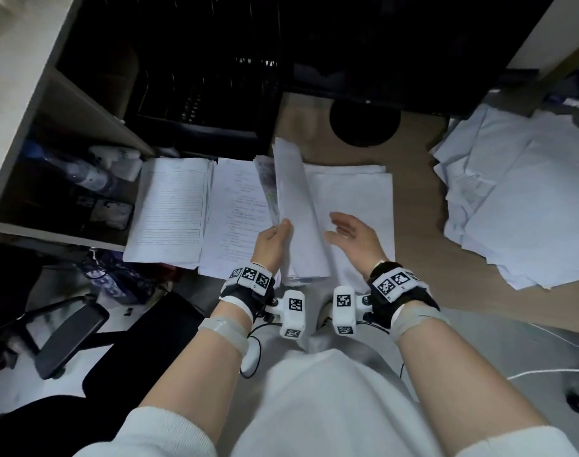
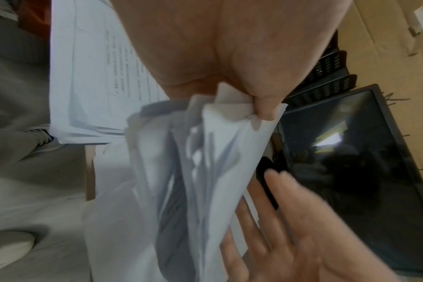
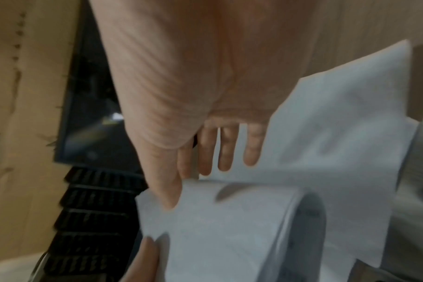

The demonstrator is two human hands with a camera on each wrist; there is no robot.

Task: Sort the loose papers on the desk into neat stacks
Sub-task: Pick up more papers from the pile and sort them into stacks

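Two paper stacks beside monitor base

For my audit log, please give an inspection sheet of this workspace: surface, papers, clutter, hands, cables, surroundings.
Surface: wooden desk, partly bare.
Job's things: held sheaf; three flat stacks, lined stack, printed stack, blank stack; loose pile at right, untidy.
Clutter: bottle on shelf.
Grippers: left hand grips the sheaf; right hand open beside it.
Cables: white cable on floor.
Surroundings: monitor, black trays, chair.
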